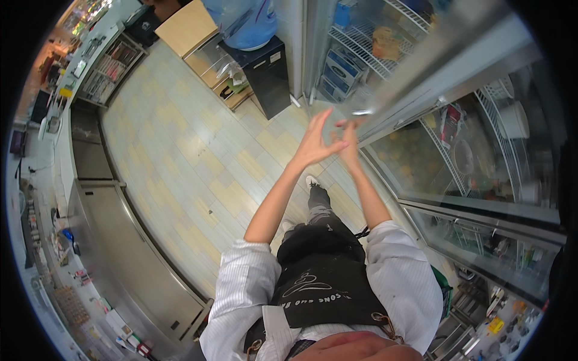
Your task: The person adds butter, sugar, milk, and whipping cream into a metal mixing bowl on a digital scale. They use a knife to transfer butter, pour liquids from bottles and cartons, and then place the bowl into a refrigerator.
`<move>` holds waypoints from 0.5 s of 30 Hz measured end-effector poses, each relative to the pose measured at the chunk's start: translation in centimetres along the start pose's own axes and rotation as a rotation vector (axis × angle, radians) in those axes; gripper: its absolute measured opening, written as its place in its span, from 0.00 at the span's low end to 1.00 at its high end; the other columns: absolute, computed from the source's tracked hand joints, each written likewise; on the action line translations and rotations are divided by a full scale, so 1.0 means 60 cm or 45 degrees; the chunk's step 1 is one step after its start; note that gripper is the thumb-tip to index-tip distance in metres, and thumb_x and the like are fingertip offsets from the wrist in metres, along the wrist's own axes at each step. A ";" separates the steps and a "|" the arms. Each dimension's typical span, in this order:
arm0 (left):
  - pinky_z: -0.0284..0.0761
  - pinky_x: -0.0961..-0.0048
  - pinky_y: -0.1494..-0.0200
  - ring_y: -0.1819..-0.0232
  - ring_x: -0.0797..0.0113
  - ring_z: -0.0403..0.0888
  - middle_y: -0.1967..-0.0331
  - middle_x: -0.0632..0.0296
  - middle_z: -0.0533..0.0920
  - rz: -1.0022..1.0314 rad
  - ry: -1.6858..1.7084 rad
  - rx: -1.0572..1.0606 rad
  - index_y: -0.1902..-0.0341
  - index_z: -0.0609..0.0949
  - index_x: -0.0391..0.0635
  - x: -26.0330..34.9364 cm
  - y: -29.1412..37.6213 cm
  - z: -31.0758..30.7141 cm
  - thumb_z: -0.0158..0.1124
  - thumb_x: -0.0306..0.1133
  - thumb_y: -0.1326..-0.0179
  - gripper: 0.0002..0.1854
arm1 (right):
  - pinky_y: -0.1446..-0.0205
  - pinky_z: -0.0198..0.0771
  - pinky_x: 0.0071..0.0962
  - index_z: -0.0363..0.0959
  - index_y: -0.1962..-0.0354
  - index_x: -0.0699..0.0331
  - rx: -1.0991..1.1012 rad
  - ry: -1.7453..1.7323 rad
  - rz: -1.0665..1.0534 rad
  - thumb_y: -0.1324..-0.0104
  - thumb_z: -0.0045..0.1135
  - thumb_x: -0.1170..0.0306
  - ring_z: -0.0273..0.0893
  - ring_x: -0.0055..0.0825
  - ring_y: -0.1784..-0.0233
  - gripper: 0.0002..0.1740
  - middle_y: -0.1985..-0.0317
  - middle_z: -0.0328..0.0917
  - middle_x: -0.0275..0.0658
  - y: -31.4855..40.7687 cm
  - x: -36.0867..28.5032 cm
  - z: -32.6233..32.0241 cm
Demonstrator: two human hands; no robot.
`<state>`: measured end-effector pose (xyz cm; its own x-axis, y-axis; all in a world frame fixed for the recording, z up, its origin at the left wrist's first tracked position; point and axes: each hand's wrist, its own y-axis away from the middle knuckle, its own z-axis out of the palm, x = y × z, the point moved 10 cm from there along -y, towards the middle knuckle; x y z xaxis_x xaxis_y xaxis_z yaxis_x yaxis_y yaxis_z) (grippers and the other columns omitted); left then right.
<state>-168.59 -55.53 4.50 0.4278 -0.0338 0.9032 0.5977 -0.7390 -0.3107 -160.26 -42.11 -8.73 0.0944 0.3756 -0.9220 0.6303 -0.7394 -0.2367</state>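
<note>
Both arms reach forward in rolled white striped sleeves. My left hand [318,140] is raised over the tiled floor with its fingers and thumb spread, holding nothing. Just beside it, my right hand [350,137] is close to the edge of a glass refrigerator door [397,97]; its fingers are blurred, and I cannot tell whether they touch the door. The door stands ajar. Behind the glass, white wire shelves [365,52] carry a brownish bag [386,43], with blue and white boxes [343,72] beneath.
A black stand [271,81] bears a blue water bottle [250,27], beside a wooden shelf unit [189,25]. More glass refrigerator doors [478,234] run down the right. A stainless steel under-counter cabinet [131,252] lines the left, its countertop crowded with small items. An egg tray [71,307] sits there.
</note>
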 end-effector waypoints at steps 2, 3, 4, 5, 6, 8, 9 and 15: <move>0.68 0.57 0.31 0.32 0.49 0.70 0.37 0.45 0.75 0.250 -0.045 0.110 0.33 0.74 0.38 0.034 -0.048 -0.002 0.85 0.51 0.56 0.49 | 0.38 0.70 0.39 0.64 0.40 0.68 -0.118 0.190 -0.178 0.35 0.61 0.71 0.74 0.38 0.38 0.27 0.41 0.73 0.48 0.032 -0.074 0.080; 0.67 0.57 0.31 0.33 0.48 0.70 0.37 0.45 0.74 0.317 -0.130 0.121 0.33 0.73 0.37 0.038 -0.053 -0.005 0.86 0.51 0.59 0.51 | 0.40 0.74 0.37 0.61 0.35 0.69 -0.237 0.057 -0.136 0.32 0.61 0.67 0.78 0.40 0.40 0.32 0.42 0.75 0.49 0.047 -0.089 0.124; 0.70 0.57 0.35 0.38 0.49 0.73 0.40 0.46 0.76 0.125 -0.092 0.301 0.38 0.76 0.37 0.002 -0.057 -0.040 0.87 0.51 0.60 0.48 | 0.39 0.73 0.38 0.65 0.36 0.68 -0.459 -0.004 -0.008 0.33 0.63 0.65 0.77 0.42 0.39 0.32 0.40 0.76 0.50 0.069 -0.081 0.166; 0.72 0.58 0.40 0.42 0.51 0.76 0.43 0.48 0.78 -0.146 -0.118 0.453 0.42 0.79 0.38 -0.045 -0.046 -0.082 0.88 0.50 0.62 0.45 | 0.37 0.73 0.39 0.69 0.38 0.68 -0.608 0.049 -0.003 0.35 0.65 0.63 0.77 0.44 0.37 0.31 0.38 0.76 0.52 0.093 -0.081 0.194; 0.73 0.59 0.44 0.47 0.53 0.77 0.48 0.50 0.80 -0.170 -0.254 0.501 0.48 0.80 0.38 -0.059 -0.040 -0.117 0.88 0.49 0.62 0.40 | 0.36 0.72 0.39 0.73 0.40 0.67 -0.826 0.304 -0.145 0.36 0.68 0.60 0.77 0.46 0.36 0.30 0.37 0.76 0.52 0.116 -0.076 0.220; 0.72 0.63 0.55 0.56 0.58 0.79 0.53 0.53 0.85 -0.221 -0.479 0.560 0.66 0.81 0.41 -0.093 -0.034 -0.197 0.88 0.47 0.61 0.29 | 0.35 0.73 0.39 0.77 0.44 0.65 -1.100 0.132 -0.179 0.38 0.69 0.59 0.77 0.50 0.37 0.28 0.38 0.77 0.52 0.135 -0.031 0.221; 0.74 0.64 0.53 0.55 0.61 0.79 0.46 0.52 0.85 0.045 -0.284 0.568 0.67 0.83 0.41 -0.088 -0.040 -0.234 0.88 0.41 0.59 0.23 | 0.34 0.73 0.40 0.79 0.46 0.64 -1.237 0.049 -0.165 0.38 0.69 0.58 0.77 0.51 0.38 0.27 0.39 0.77 0.53 0.134 0.009 0.211; 0.68 0.73 0.47 0.54 0.72 0.71 0.48 0.63 0.79 -0.097 -0.395 0.626 0.34 0.77 0.42 -0.188 -0.003 -0.414 0.72 0.38 0.51 0.37 | 0.36 0.74 0.40 0.79 0.45 0.64 -0.881 0.458 0.262 0.40 0.68 0.64 0.79 0.46 0.40 0.26 0.43 0.81 0.50 -0.139 0.370 0.075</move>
<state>-190.39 -71.72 1.72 0.5054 0.2602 0.8227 0.8473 -0.3299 -0.4162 -166.89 -30.11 -28.59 0.4284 0.5138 -0.7433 0.8966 -0.3441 0.2788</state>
